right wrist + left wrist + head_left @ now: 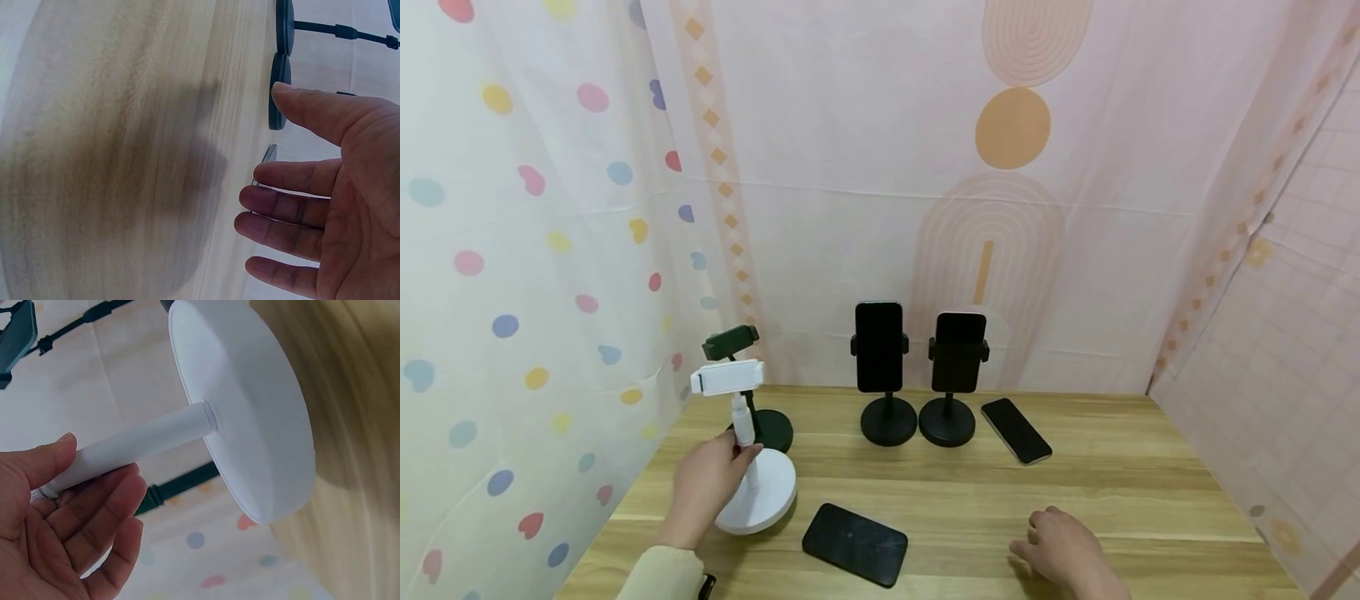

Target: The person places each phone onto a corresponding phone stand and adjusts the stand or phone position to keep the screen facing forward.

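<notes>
At the left of the table, my left hand (711,473) pinches the stem of a white phone stand (758,500) between thumb and fingers. The left wrist view shows the stem (147,439) rising from the thick round base, with the fingers (128,503) curled around its upper part. An empty clamp (727,377) tops the stand. Just behind it is a dark green phone stand (772,430), partly covered. My right hand (1063,546) hovers low over the right front of the table, holding nothing, its fingers spread and loosely bent in the right wrist view.
A black phone (855,544) lies flat near the front. At the back, two black stands (888,421) each hold an upright phone (879,346). Another phone (1017,431) lies flat to their right. Patterned curtains (850,167) enclose the wooden table (1120,467).
</notes>
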`<state>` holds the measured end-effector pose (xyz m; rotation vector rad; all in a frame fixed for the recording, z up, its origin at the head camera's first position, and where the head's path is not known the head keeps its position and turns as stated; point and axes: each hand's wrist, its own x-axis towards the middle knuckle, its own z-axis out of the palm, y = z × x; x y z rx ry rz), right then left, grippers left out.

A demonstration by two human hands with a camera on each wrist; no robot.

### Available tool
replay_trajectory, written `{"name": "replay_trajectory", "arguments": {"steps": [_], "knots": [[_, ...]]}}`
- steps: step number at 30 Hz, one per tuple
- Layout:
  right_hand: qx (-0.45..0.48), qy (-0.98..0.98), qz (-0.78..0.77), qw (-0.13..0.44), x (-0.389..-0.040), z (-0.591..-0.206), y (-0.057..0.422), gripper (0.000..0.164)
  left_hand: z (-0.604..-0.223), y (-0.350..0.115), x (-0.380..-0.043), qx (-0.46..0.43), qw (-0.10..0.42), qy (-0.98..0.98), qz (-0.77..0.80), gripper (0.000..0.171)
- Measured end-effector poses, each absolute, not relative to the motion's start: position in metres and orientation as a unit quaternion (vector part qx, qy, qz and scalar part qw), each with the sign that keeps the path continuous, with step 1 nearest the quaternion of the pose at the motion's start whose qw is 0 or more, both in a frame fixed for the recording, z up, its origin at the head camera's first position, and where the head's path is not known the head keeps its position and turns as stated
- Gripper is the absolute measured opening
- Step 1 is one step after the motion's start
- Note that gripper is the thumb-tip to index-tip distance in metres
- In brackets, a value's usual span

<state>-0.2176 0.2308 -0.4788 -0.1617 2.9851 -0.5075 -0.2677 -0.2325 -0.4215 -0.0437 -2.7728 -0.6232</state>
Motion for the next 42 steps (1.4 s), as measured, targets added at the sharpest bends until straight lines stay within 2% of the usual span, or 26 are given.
{"name": "replay_trajectory", "arguments": {"steps": [23, 42], "knots": [[-0.055, 0.983, -0.17, 0.041, -0.214, -0.481, 0.231, 0.036, -0.411, -0.167, -0.283, -0.064, 0.155, -0.958, -0.232, 0.024], [-0.06, 0.984, -0.164, 0.035, -0.214, -0.485, 0.233, 0.039, -0.416, -0.108, -0.293, -0.136, 0.197, -0.944, -0.227, 0.024]]}}
